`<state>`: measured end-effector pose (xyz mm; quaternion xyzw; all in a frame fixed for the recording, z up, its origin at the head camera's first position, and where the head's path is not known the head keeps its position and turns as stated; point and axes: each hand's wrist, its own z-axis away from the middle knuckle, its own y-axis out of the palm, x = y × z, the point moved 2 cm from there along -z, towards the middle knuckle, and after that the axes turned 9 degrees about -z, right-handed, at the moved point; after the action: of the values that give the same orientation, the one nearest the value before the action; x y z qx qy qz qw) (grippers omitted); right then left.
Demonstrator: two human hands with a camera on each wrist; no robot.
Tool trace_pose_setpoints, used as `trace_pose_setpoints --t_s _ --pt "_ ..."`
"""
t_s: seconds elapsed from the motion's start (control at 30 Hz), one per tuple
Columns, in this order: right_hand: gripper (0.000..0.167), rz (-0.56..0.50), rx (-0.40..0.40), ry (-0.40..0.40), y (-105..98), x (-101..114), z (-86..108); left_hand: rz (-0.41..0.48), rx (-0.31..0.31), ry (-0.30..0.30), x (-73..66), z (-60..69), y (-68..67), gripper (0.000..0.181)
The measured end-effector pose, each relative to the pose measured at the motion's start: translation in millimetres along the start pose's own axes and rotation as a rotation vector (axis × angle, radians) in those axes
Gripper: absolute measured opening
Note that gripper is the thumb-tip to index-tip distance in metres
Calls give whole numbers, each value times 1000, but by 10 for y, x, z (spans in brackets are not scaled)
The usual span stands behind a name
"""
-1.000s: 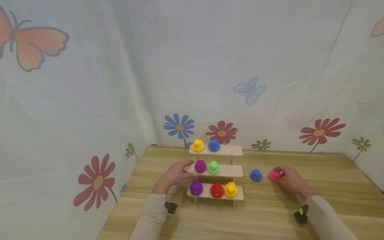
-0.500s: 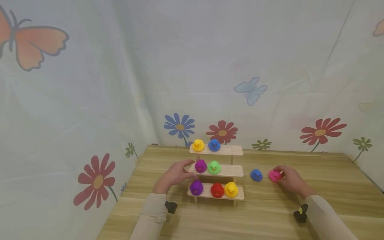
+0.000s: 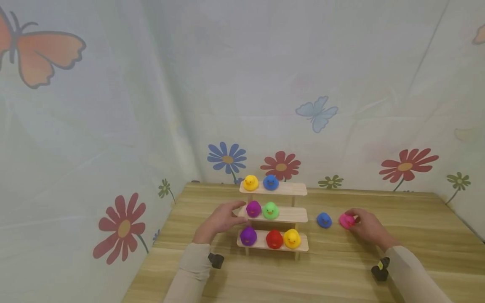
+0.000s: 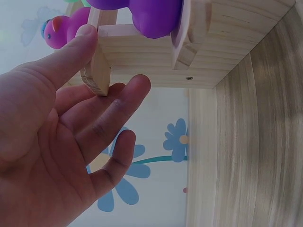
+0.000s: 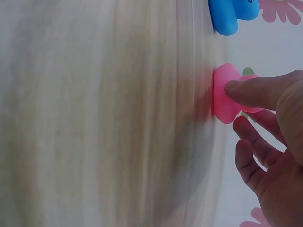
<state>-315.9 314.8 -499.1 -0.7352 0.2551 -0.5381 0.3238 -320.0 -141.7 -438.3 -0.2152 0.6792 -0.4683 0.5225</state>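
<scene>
A three-tier wooden display shelf (image 3: 289,215) stands on the table. My left hand (image 3: 222,219) holds the left end of its middle board; in the left wrist view the thumb (image 4: 78,49) lies on the board, with fingers passing behind it. Beside the thumb sits a magenta duck (image 3: 253,209), then a light green duck (image 3: 270,211). To the right of the shelf, my right hand (image 3: 366,227) pinches a pink rubber duck (image 5: 225,94) that sits on the table. A blue duck (image 3: 324,220) stands between the pink one and the shelf.
The top board bears a yellow duck (image 3: 251,183) and a blue duck (image 3: 270,182). On the bottom board are a purple duck (image 3: 248,236), a red duck (image 3: 274,239) and a yellow duck (image 3: 292,238). Flower-printed cloth (image 3: 242,84) hangs behind the wood-grain table (image 3: 303,277).
</scene>
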Motion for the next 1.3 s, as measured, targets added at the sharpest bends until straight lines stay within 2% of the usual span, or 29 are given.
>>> trace_pose_setpoints --t_s 0.13,0.47,0.73,1.03,1.3 --pt "36 25 -4 5 -10 44 43 -5 4 -8 -8 2 3 61" --pt "37 128 -37 -54 -59 233 148 -4 10 -29 -35 12 -23 61" --pt "31 132 -46 -167 -114 549 256 -15 1 6 -17 -2 -12 61" --pt "38 143 -38 -268 -67 774 350 -3 2 -1 -12 -1 -6 63" --pt "39 183 -56 -406 9 969 401 -14 0 -8 -28 6 -12 62"
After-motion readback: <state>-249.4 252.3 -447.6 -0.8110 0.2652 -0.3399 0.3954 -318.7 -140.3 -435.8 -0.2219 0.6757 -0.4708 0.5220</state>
